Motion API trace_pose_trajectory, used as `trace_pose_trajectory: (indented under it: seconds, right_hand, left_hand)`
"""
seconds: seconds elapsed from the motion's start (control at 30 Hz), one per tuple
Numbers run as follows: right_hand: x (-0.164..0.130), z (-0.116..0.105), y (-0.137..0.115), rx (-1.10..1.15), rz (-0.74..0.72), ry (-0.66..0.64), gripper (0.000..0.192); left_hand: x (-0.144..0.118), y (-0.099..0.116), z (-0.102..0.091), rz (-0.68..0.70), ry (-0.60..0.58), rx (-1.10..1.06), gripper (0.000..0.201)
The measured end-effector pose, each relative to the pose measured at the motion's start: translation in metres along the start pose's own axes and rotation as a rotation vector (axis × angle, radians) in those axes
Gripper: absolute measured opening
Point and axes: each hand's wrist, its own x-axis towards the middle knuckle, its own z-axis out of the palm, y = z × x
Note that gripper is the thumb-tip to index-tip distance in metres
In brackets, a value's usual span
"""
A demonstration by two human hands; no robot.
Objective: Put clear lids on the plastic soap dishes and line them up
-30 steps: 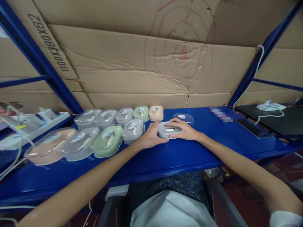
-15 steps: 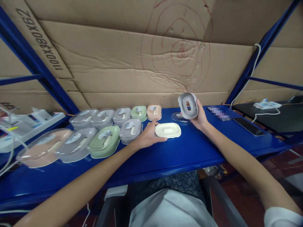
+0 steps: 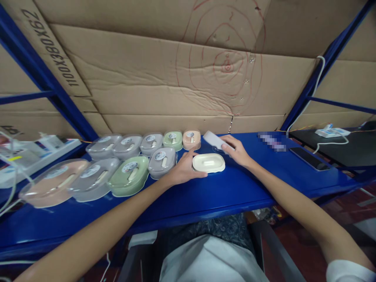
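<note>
left hand [image 3: 183,169] lay flat, steadying white tray [image 3: 208,162] on blue shelf [image 3: 235,192], gripping nothing; right hand [image 3: 235,150] clasped grey shell [image 3: 217,141], tilted just beyond tray, far side, right of boxed row [image 3: 129,164].

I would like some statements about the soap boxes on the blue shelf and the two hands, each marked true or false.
1. The right hand holds a grey tray. True.
2. The cream base is lifted off the blue shelf. False: it lies on the shelf, with the left hand against its left side.
3. A dark phone lies on the shelf to the right. True.
4. All the closed boxes to the left are green. False: there are grey, green and peach ones, such as the green box.
5. The wall behind the shelf is cardboard. True.
</note>
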Motion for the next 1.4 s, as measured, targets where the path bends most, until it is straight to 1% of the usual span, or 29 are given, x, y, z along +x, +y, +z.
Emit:
trace_pose_trajectory:
  seconds: [0.03, 0.1, 0.2, 0.3, 0.37, 0.43, 0.6, 0.77, 0.93, 1.0, 1.07, 1.13, 1.2, 1.23, 1.3, 1.37, 1.4]
  right_hand:
    - [-0.003, 0.003, -0.003, -0.071, -0.074, -0.057, 0.051]
    - [-0.007, 0.009, -0.007, -0.161, -0.169, -0.158, 0.048]
    - [-0.012, 0.017, -0.008, -0.217, -0.230, -0.247, 0.052]
    - [-0.015, 0.023, -0.006, -0.244, -0.249, -0.306, 0.055]
    - [-0.016, 0.025, -0.006, -0.259, -0.253, -0.329, 0.056]
    - [-0.016, 0.026, -0.005, -0.267, -0.257, -0.340, 0.057]
    - [-0.017, 0.028, -0.003, -0.284, -0.269, -0.352, 0.058]
    - [-0.017, 0.029, 0.000, -0.358, -0.299, -0.386, 0.060]
    - [-0.018, 0.031, -0.005, -0.399, -0.308, -0.410, 0.062]
    - [-0.017, 0.029, -0.008, -0.369, -0.310, -0.407, 0.065]
    - [-0.014, 0.023, -0.007, -0.297, -0.302, -0.347, 0.062]
    - [-0.009, 0.011, 0.000, -0.247, -0.267, -0.212, 0.054]
    - [-0.004, -0.004, 0.013, -0.276, -0.204, -0.076, 0.051]
    - [-0.002, -0.011, 0.022, -0.316, -0.163, -0.055, 0.053]
    - [-0.001, -0.022, 0.040, -0.391, -0.071, -0.101, 0.057]
    - [-0.002, -0.027, 0.056, -0.438, 0.006, -0.193, 0.058]
    - [-0.003, -0.027, 0.061, -0.452, 0.020, -0.235, 0.058]
  left_hand:
    - [0.000, 0.001, 0.000, 0.017, -0.001, -0.016, 0.108]
    - [0.000, 0.001, 0.000, 0.049, 0.012, -0.039, 0.109]
    - [0.001, 0.000, 0.000, 0.081, 0.037, -0.050, 0.106]
    - [0.000, 0.000, 0.001, 0.028, 0.030, -0.025, 0.109]
    - [-0.001, 0.001, 0.001, -0.041, 0.018, 0.011, 0.115]
    - [-0.001, 0.001, 0.001, -0.066, 0.009, 0.026, 0.118]
    - [0.000, -0.003, 0.002, -0.036, 0.011, 0.032, 0.122]
    - [0.001, -0.008, 0.002, -0.010, -0.009, 0.041, 0.122]
    - [0.000, -0.008, 0.002, 0.000, -0.012, 0.042, 0.124]
    - [0.000, -0.008, 0.002, 0.010, -0.015, 0.047, 0.124]
    - [0.000, -0.008, 0.001, 0.013, -0.022, 0.051, 0.121]
    - [-0.001, -0.007, 0.001, 0.015, -0.026, 0.054, 0.117]
    - [-0.001, -0.006, 0.000, 0.018, -0.025, 0.061, 0.113]
    - [-0.001, -0.005, 0.000, 0.019, -0.025, 0.066, 0.112]
    - [-0.002, -0.005, -0.001, 0.020, -0.029, 0.077, 0.112]
    - [-0.002, -0.004, -0.001, 0.016, -0.033, 0.087, 0.112]
    - [-0.002, -0.004, -0.001, 0.015, -0.032, 0.090, 0.112]
